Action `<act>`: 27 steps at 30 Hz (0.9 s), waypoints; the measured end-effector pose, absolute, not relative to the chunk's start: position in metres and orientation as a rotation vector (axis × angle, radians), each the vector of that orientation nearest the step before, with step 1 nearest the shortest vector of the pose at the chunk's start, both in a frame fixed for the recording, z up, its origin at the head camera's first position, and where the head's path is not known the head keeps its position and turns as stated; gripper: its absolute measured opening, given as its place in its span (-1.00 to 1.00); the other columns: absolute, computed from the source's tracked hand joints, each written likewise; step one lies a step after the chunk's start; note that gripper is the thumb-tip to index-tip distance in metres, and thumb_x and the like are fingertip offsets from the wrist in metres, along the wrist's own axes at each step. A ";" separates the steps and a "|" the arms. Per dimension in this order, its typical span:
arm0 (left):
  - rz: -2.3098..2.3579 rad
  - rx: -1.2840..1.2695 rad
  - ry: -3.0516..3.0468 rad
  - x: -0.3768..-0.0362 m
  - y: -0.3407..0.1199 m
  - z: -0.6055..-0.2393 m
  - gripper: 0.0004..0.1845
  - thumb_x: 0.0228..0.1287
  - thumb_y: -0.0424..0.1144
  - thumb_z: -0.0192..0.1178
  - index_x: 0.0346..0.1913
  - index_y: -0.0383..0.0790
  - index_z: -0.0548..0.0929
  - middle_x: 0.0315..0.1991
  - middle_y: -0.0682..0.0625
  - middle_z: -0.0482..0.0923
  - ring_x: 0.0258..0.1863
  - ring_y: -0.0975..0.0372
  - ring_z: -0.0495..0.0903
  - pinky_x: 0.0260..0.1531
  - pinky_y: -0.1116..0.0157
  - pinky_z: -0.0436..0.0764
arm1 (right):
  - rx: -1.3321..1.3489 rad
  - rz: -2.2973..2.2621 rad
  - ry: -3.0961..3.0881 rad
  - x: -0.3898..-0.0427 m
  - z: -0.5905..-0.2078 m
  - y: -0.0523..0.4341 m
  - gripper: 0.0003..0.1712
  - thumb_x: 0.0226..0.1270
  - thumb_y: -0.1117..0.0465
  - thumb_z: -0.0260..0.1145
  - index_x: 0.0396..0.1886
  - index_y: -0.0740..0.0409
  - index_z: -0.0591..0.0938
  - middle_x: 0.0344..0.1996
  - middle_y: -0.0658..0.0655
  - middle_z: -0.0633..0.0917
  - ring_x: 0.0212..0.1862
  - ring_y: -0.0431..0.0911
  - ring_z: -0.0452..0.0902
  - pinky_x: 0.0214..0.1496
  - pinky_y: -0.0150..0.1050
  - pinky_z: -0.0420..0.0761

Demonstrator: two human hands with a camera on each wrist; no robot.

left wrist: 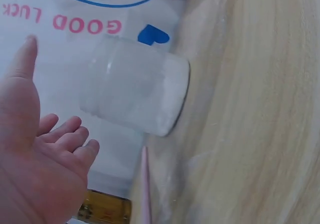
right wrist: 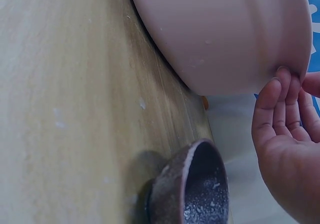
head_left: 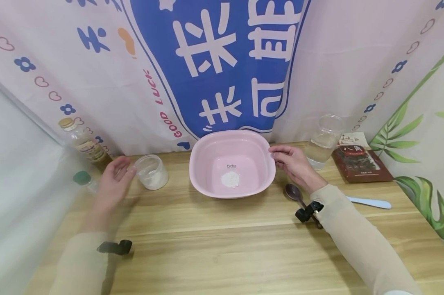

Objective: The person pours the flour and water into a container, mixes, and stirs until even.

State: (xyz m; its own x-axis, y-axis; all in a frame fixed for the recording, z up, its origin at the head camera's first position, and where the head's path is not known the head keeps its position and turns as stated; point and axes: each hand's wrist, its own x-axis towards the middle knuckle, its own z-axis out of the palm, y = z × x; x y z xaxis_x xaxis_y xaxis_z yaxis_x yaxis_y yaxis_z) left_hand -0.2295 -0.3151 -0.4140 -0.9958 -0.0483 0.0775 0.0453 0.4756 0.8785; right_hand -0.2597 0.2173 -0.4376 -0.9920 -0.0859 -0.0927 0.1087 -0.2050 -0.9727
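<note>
A pink basin (head_left: 203, 180) stands at the middle of the table with a small heap of white powder (head_left: 230, 179) on its bottom. My right hand (head_left: 293, 164) pinches the basin's right rim; in the right wrist view the thumb is at the rim and the fingers (right wrist: 270, 98) touch the outer wall. At the left, my left hand (head_left: 115, 180) is beside a clear plastic jar (head_left: 152, 172) holding white powder. The left wrist view shows that hand (left wrist: 45, 159) with loosely bent fingers and nothing in them, apart from the jar (left wrist: 135, 83).
Left of the jar stand a bottle (head_left: 91, 149) of brownish liquid and a green-capped container (head_left: 82, 178). At the right are a dark spoon (head_left: 293, 192) with white residue, a clear cup of liquid (head_left: 322, 143), a red-brown packet (head_left: 362, 162) and a pale blue handle (head_left: 371, 202).
</note>
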 end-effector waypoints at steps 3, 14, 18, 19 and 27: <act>-1.527 0.019 -2.596 -0.224 -0.313 -0.408 -0.24 0.72 -0.01 0.04 0.70 -0.38 0.08 0.66 -0.37 0.20 0.65 -0.06 0.29 0.38 0.67 0.39 | 0.032 -2.339 1.897 -0.259 -0.437 0.218 -0.78 0.55 0.46 0.26 -0.11 0.13 0.76 -0.17 -0.06 0.78 -0.24 -0.27 0.73 -0.13 -0.44 0.77; -1.356 0.041 -2.473 -0.209 -0.297 -0.392 -0.54 0.69 -0.12 0.11 0.47 -0.22 0.56 0.40 0.01 0.65 0.19 0.64 0.52 0.22 0.68 0.48 | 0.028 -2.331 1.899 -0.259 -0.438 0.220 -0.81 0.56 0.46 0.25 -0.06 0.18 0.74 -0.16 -0.05 0.77 -0.23 -0.26 0.73 -0.10 -0.43 0.78; -1.406 -0.046 -2.450 -0.204 -0.289 -0.390 -0.60 0.70 -0.11 0.11 0.40 -0.18 0.63 0.25 0.20 0.73 0.13 0.58 0.61 0.15 0.67 0.55 | 0.021 -2.341 1.891 -0.259 -0.438 0.221 -0.79 0.56 0.47 0.24 -0.08 0.16 0.74 -0.16 -0.05 0.78 -0.23 -0.25 0.73 -0.09 -0.43 0.78; -1.432 -0.079 -2.433 -0.203 -0.286 -0.389 -0.61 0.70 -0.13 0.11 0.39 -0.20 0.64 0.21 0.24 0.74 0.13 0.55 0.64 0.14 0.66 0.57 | 0.019 -2.342 1.888 -0.259 -0.438 0.221 -0.79 0.56 0.47 0.24 -0.09 0.16 0.75 -0.17 -0.05 0.78 -0.23 -0.25 0.73 -0.09 -0.43 0.78; -1.523 -0.253 -2.332 -0.202 -0.270 -0.386 -0.69 0.68 -0.27 0.12 0.27 -0.35 0.67 0.01 0.40 0.77 0.04 0.49 0.73 0.13 0.63 0.61 | 0.000 -2.344 1.882 -0.259 -0.439 0.221 -0.80 0.56 0.46 0.26 -0.08 0.16 0.76 -0.16 -0.04 0.79 -0.22 -0.25 0.74 -0.07 -0.42 0.78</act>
State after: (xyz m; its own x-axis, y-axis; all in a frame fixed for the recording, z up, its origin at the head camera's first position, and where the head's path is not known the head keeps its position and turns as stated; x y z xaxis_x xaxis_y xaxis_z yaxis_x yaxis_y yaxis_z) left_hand -0.2022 -0.2704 -0.3864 -0.9252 -0.0377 0.3775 0.3305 0.4085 0.8508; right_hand -0.2589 0.2213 -0.4386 -0.9908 -0.1054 -0.0846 0.1054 -0.2104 -0.9719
